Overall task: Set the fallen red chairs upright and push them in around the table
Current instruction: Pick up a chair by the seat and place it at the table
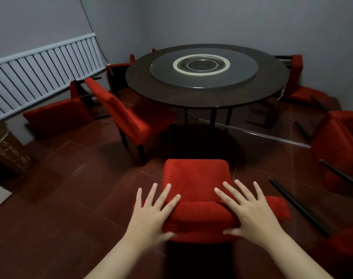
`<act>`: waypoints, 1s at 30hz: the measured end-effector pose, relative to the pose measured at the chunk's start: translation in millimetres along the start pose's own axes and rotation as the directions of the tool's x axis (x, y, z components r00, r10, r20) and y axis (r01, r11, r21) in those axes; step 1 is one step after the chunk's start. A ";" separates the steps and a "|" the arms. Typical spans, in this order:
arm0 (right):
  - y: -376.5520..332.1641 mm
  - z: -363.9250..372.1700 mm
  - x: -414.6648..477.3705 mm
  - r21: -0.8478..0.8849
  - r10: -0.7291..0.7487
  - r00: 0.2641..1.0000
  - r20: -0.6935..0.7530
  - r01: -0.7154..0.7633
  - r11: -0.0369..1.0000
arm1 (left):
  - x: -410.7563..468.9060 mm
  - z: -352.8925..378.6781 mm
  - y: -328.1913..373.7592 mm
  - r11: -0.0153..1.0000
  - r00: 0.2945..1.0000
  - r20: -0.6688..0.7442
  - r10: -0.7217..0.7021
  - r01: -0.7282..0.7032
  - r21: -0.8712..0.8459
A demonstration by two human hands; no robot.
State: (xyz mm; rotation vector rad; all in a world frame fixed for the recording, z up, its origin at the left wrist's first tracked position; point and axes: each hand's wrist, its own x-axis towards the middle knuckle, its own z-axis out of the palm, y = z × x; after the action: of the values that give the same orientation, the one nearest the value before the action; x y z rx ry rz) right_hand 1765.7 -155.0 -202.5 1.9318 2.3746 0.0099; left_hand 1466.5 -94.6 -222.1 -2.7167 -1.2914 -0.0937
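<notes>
**Both hands spread on the back of the near chair**

The left hand (151, 214) and the right hand (252, 210) lie flat over the top of the backrest of the near red chair (195, 178). Their fingers are straight and fanned out, and they grasp nothing. How hard they bear on the cloth I cannot tell.

This chair stands upright on the dark red floor (70, 198), its seat facing the round worktop (143, 85) but well apart from it. A second upright chair (119, 111) stands at the left, with its seat just under the worktop's rim.

The other red chairs lie tipped over:
- one at the far left by the wall (56, 115)
- one farther back beside the worktop (117, 71)
- one at the far right (298, 81)
- one at the right (338, 137), its dark legs pointing out

A grey round turntable (248, 77) sits on the worktop. A woven basket (4, 146) stands at the left edge, below a pale slatted panel (40, 71) on the wall.
</notes>
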 end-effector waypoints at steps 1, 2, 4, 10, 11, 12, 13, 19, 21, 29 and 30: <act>0.9 0.3 -3.6 -0.010 -0.005 1.000 0.021 0.005 1.000 | -2.4 1.0 6.4 1.000 1.000 -0.007 -0.017 0.017 0.006; 1.4 0.5 -5.9 -0.011 0.000 0.998 0.057 0.001 1.000 | -3.0 1.9 10.9 0.999 0.999 -0.013 -0.051 0.051 0.008; 0.9 1.5 -5.0 -0.007 0.031 0.996 0.083 -0.030 1.000 | 0.0 3.9 14.6 0.992 0.992 -0.020 -0.128 0.128 0.006; 7.7 6.5 16.8 0.010 0.017 0.994 0.111 -0.018 1.000 | 19.0 9.3 0.6 0.993 0.993 -0.002 -0.115 0.115 0.017; 10.6 4.1 20.1 -0.002 -0.016 0.992 0.128 0.016 1.000 | 24.3 9.3 -3.0 0.995 0.996 0.003 -0.094 0.094 0.031; 13.7 -1.9 24.7 0.010 -0.032 0.987 0.159 0.031 0.999 | 30.2 9.0 -6.9 0.997 0.998 0.001 -0.070 0.069 0.043; 15.9 -6.4 28.9 0.016 -0.051 0.987 0.152 0.049 0.999 | 34.4 7.9 -11.2 0.997 0.999 -0.013 -0.052 0.052 0.054; 47.9 -54.4 97.8 0.014 -0.003 0.993 0.115 0.001 1.000 | 115.0 -15.4 -57.6 0.999 0.997 -0.081 0.019 -0.016 0.036; 62.1 -70.0 127.9 -0.027 0.033 0.991 0.128 -0.030 0.999 | 147.8 -23.8 -74.9 0.999 0.990 -0.137 0.042 -0.039 0.022; 106.4 -103.0 222.2 -0.039 0.162 0.987 -0.014 -0.163 0.986 | 261.3 -49.7 -129.8 0.994 0.967 -0.242 0.075 -0.091 -0.055; 107.7 -105.0 228.3 -0.055 0.177 0.983 -0.041 -0.179 0.982 | 270.4 -52.6 -135.0 0.994 0.973 -0.222 0.066 -0.083 -0.068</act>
State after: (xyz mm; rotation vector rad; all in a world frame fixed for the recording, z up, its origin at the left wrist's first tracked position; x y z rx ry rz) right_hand 1818.0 95.1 -105.1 2.1254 2.1874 0.1248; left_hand 1532.5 189.5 -127.2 -2.7207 -1.1451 -0.4314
